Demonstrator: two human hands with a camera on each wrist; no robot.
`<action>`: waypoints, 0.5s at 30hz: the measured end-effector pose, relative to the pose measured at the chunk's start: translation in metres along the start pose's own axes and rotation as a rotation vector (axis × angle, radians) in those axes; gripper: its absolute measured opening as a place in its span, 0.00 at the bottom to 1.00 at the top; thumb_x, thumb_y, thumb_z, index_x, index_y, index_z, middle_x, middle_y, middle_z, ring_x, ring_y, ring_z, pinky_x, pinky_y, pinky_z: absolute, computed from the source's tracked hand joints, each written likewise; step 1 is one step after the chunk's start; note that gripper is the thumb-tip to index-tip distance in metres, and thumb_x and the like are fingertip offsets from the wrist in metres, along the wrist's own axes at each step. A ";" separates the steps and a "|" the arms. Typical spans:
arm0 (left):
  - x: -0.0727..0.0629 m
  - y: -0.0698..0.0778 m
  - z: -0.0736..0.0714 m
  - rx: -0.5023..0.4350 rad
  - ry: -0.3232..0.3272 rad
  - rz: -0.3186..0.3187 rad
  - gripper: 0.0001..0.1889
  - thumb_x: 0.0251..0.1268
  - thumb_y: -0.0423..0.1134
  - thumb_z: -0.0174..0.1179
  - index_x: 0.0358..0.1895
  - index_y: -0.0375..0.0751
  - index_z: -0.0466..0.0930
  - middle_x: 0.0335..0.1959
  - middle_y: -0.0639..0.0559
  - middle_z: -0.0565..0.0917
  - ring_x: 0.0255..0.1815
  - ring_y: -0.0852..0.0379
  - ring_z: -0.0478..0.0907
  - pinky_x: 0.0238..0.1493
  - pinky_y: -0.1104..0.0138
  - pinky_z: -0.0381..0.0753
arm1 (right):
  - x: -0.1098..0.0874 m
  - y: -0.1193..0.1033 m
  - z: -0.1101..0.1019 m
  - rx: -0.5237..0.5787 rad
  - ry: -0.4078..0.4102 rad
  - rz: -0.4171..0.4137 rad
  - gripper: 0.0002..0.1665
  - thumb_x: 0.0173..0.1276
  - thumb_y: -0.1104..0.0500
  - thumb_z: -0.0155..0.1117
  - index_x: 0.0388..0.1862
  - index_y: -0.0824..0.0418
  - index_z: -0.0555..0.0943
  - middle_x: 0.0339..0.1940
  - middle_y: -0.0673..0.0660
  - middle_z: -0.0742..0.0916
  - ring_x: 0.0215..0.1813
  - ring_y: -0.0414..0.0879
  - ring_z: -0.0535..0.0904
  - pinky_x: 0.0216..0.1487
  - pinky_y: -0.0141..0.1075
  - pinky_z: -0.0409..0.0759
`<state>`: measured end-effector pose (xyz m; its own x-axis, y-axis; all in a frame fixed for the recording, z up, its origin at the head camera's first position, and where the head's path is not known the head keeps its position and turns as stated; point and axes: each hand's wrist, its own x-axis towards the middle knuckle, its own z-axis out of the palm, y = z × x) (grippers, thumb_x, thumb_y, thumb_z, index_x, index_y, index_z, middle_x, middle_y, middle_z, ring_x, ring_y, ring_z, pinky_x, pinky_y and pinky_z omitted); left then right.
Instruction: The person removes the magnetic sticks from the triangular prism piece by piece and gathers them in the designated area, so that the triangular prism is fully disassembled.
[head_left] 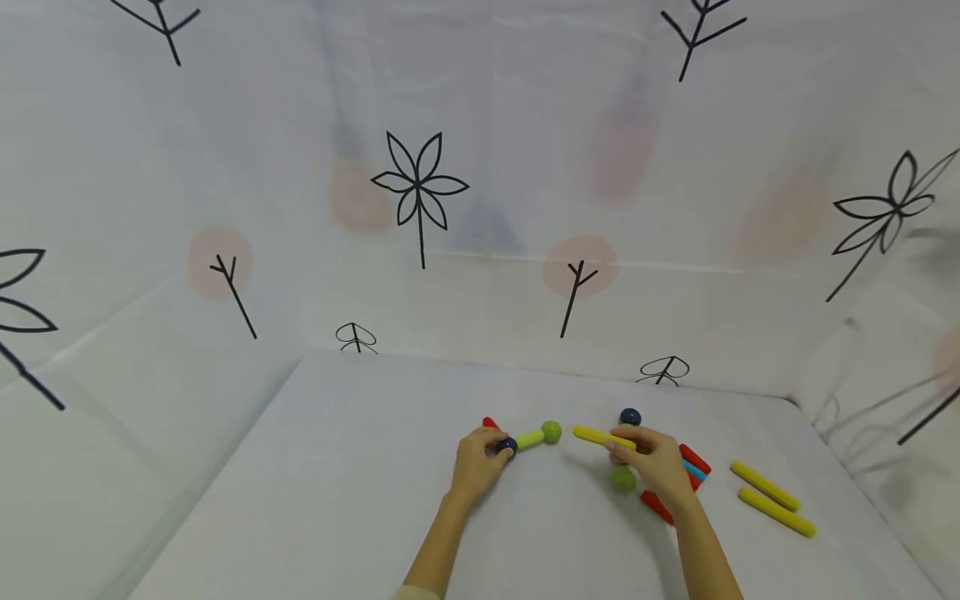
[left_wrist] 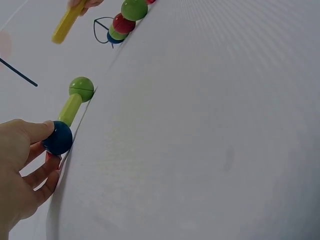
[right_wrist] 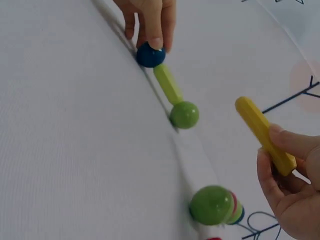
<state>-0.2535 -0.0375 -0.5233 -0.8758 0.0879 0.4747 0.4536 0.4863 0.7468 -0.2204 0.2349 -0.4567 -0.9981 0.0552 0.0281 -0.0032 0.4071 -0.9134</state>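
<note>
My left hand [head_left: 476,463] pinches a dark blue ball [left_wrist: 58,137] between thumb and fingers. From that ball a light green rod [left_wrist: 70,109] runs to a green ball [head_left: 551,431], so the three form one joined piece lying on the table. A red rod [head_left: 491,422] shows just behind the left hand, partly covered by it. To the right, my right hand [head_left: 657,463] pinches a yellow rod [right_wrist: 264,134] near one end. The rod's free end points toward the green ball, with a gap between them.
Another green ball [head_left: 623,479] and dark blue ball [head_left: 630,417] lie beside the right hand. Behind that hand are red rods [head_left: 695,459] and a blue rod [head_left: 693,471]. Two yellow rods [head_left: 766,486] lie farther right. Patterned white cloth [head_left: 480,317] hangs behind the table.
</note>
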 end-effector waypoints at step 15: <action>-0.001 0.002 -0.001 0.008 -0.006 -0.021 0.11 0.49 0.28 0.68 0.39 0.32 0.84 0.38 0.44 0.84 0.37 0.52 0.81 0.41 0.66 0.80 | -0.051 0.068 -0.090 -0.122 0.220 0.110 0.30 0.61 0.47 0.66 0.53 0.68 0.78 0.50 0.40 0.76 0.38 0.21 0.69 0.35 0.22 0.74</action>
<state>-0.2519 -0.0376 -0.5213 -0.8863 0.0828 0.4557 0.4335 0.4950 0.7530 -0.1640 0.3421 -0.4841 -0.9547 0.2960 0.0312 0.1250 0.4941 -0.8604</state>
